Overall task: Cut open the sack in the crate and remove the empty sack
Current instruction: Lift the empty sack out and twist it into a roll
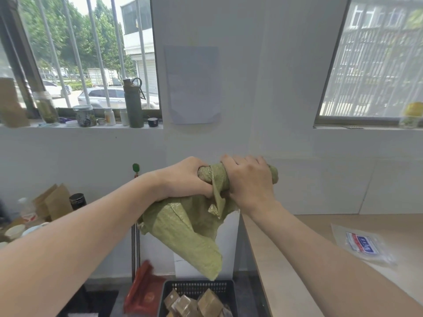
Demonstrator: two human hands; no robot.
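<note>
Both hands are clenched on one green woven sack (183, 227), lifted clear above the black crate (199, 288): the left hand (187, 179) squeezes one end of the rolled top and the right hand (249, 181) wraps the other, the loose tail dangling over the crate's far rim. The risk, as I judge it, is that tail snagging on the rim or flicking leftover bits out, since the hands twist only the top. A slack grip would drop the sack onto the brown packets (194, 303) below. Count: one sack, one crate, several packets, partly cut off at the frame's edge. One plastic bag (364, 244) lies on the counter (286, 259) to the right.
</note>
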